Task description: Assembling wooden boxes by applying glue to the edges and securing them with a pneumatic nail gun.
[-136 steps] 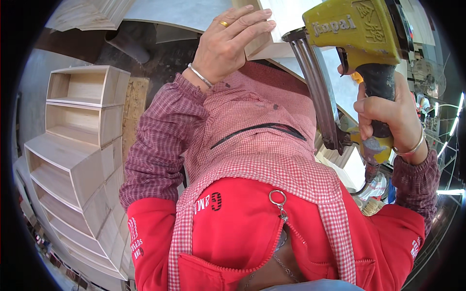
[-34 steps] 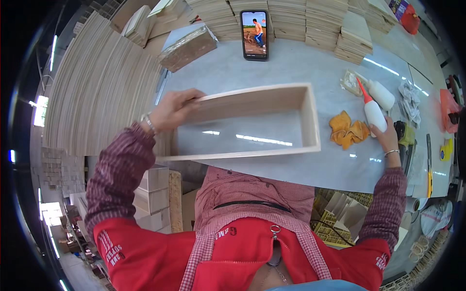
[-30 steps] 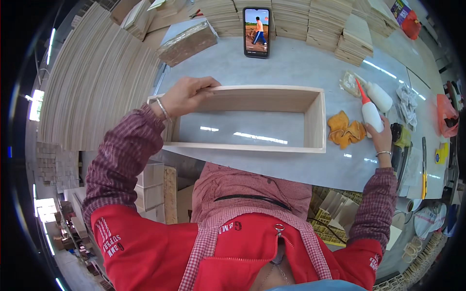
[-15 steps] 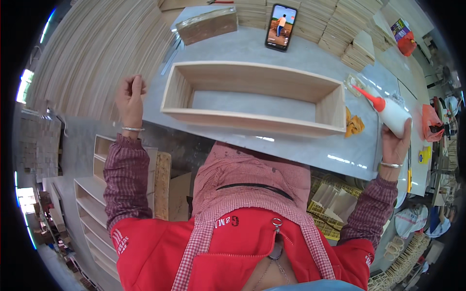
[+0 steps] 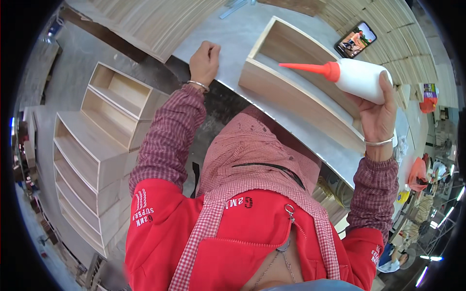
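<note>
In my right hand (image 5: 376, 111) is a white glue bottle (image 5: 361, 78), tipped on its side, its long red nozzle pointing left. The bottle is in front of an open rectangular wooden frame (image 5: 291, 89) on the grey table (image 5: 196, 41) and hides part of its right end. The nozzle tip appears over the frame's left part; whether it touches the wood I cannot tell. My left hand (image 5: 205, 62) is closed in a loose fist by the table's near edge, left of the frame. No object shows in that fist.
A phone (image 5: 356, 40) with a lit screen stands behind the frame. Stacked boards (image 5: 141, 24) rise at the far left, with more stacks (image 5: 407, 43) at the far right. Open wooden boxes (image 5: 92, 160) are piled on the floor to my left. A red bag (image 5: 417, 174) is at the right.
The view has turned, so the frame now slants. My right hand has brought the glue bottle from the table's right side up in front of the frame. My left fist is now nearer the frame.
</note>
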